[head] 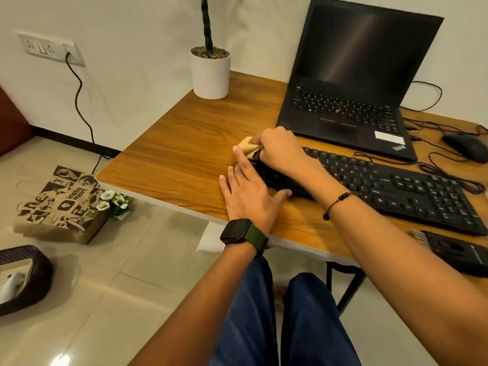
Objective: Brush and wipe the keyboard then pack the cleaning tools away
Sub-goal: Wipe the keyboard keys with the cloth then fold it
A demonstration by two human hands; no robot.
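The black keyboard (383, 186) lies slantwise along the near side of the wooden worktop (179, 159), its left end towards the middle of the worktop and its right end running to the right edge. The right hand (280, 149) is at the keyboard's left end, fingers curled in a closed grip round a bunched tan cloth (247, 146) that pokes out to the left of the knuckles and sits on the keyboard's far left corner. The left hand (248, 196) lies flat and open on the worktop against the keyboard's left end, fingers straight, thumb spread along its near edge; a dark watch (235, 231) is on that wrist. Near the front right corner of the worktop, just before the keyboard, lies a black brush (454, 249) with pale bristles pointing left. Behind the keyboard stands an open black laptop (351, 83), screen dark, with a black mouse (464, 146) at the right edge and a white plant pot (210, 72) at the back left corner. On the floor left of the worktop sit a printed paper bag (60, 204) and a dark basket (23, 278).
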